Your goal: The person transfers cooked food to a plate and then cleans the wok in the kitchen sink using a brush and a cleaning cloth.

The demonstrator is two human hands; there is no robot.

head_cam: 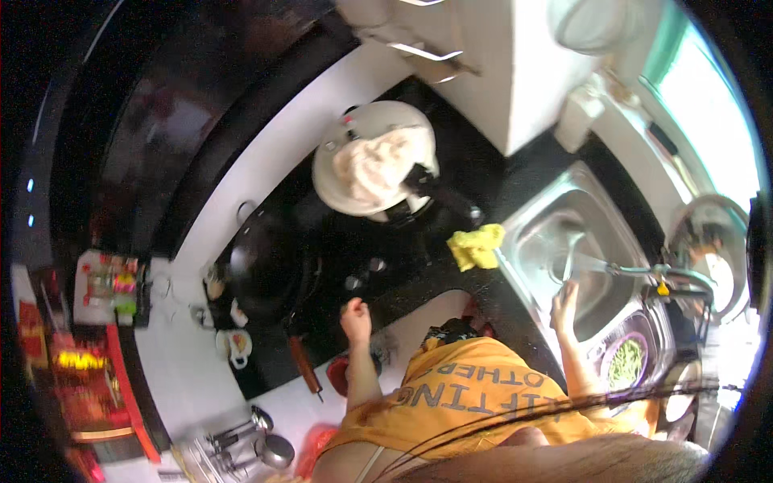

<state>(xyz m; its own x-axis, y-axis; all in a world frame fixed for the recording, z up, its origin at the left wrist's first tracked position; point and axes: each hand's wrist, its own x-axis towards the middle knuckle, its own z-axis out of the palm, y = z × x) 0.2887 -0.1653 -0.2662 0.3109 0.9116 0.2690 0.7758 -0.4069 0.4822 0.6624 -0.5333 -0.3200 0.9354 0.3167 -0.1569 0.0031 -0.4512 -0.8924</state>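
My left hand (356,320) is over the front edge of the black hob, its fingers curled in, with no object visible in them. My right hand (564,308) is at the sink (519,284), on the handle of a light, blurred spoon-like utensil (570,247) reaching into the basin. Beside it, the tap (640,271) points over the basin. A yellow cloth (477,246) lies on the dark counter by the sink's left rim. A pale round pan (329,175) with whitish contents and a black handle stands at the back of the hob.
A dark wok (259,259) sits on the left, near a wooden-handled tool (305,365). A basket of green vegetables (628,362) is in the smaller sink section. Metal ladles (275,450) lie at lower left. Seasoning jars (109,284) stand at far left. A dark cable crosses low in view.
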